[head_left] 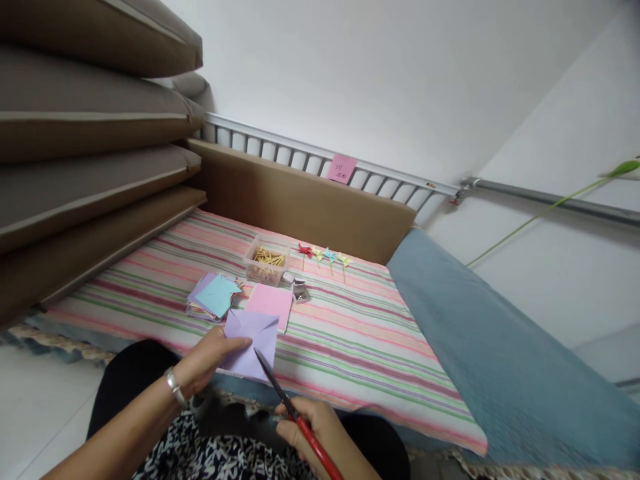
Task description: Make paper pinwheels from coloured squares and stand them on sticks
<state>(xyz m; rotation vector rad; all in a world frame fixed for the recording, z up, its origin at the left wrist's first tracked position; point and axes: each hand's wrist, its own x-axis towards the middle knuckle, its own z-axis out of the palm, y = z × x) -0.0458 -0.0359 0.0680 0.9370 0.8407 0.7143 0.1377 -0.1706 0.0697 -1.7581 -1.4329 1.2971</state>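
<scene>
A square of purple paper (pixel 257 350) is pinched between the thumb and fingers of my left hand (pixel 207 357), near its left edge. Slanting cuts or creases show on its upper half. My right hand (pixel 315 427) grips red-handled scissors (pixel 275 380), with the dark blades pointing up and left. Their tip lies over the middle of the purple square; whether it touches the paper I cannot tell. Just beyond is a stack of pink paper (pixel 270 301). To its left sits a pile of cut paper pieces (pixel 217 295), a light blue one on top.
A clear plastic box (pixel 265 275) holds many thin yellowish sticks. Beside it is a small open container (pixel 300 290). Several small paper pinwheels (pixel 329 255) on sticks lie farther back on the striped cloth (pixel 360 333). Big brown cushions (pixel 95 133) are stacked at the left.
</scene>
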